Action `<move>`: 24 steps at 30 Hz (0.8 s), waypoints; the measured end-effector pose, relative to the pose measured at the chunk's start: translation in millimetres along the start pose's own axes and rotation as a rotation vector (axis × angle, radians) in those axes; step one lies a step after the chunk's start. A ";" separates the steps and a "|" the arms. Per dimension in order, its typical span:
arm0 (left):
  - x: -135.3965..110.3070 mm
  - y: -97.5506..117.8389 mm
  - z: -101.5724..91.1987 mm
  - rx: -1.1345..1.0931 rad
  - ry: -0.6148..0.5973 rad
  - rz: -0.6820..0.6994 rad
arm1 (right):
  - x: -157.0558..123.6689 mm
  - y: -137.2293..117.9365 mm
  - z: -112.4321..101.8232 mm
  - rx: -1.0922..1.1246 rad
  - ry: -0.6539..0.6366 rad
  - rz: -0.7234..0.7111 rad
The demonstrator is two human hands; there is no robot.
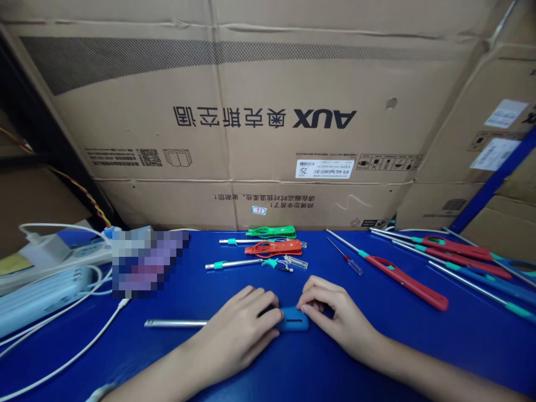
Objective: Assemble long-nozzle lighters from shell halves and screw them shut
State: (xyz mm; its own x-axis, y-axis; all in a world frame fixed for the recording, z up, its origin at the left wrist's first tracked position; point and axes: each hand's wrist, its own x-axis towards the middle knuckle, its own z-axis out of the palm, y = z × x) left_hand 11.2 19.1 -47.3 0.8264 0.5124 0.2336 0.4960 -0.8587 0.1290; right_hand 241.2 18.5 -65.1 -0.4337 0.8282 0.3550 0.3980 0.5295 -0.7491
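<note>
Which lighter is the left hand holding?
The blue lighter under the left hand, its metal tube pointing left, with the right hand at its other end. No hand touches the lighters farther right.

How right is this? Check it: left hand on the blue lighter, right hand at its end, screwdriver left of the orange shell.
One slip: the head view shows the screwdriver right of the orange shell, not left. The rest stands: the left hand is on the blue lighter and the right hand is at its end.

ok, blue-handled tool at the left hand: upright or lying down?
Lying down: its silver tube stretches sideways along the table, in line with the blue handle.
</note>
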 end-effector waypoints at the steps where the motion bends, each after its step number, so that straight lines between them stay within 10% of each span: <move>1: 0.0 0.0 0.2 0.001 -0.003 0.000 | -0.1 0.2 0.0 -0.002 -0.002 0.003; 24: -0.6 -1.4 0.2 -0.010 -0.002 -0.030 | -5.2 2.7 -0.4 -0.163 0.008 -0.084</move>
State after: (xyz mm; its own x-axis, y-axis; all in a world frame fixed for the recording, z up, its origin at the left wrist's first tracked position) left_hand 10.1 20.0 -47.8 0.8120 0.5376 0.2272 0.5176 -0.8432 0.1453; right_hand 244.9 15.6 -68.8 -0.4644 0.7812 0.4173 0.4870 0.6188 -0.6164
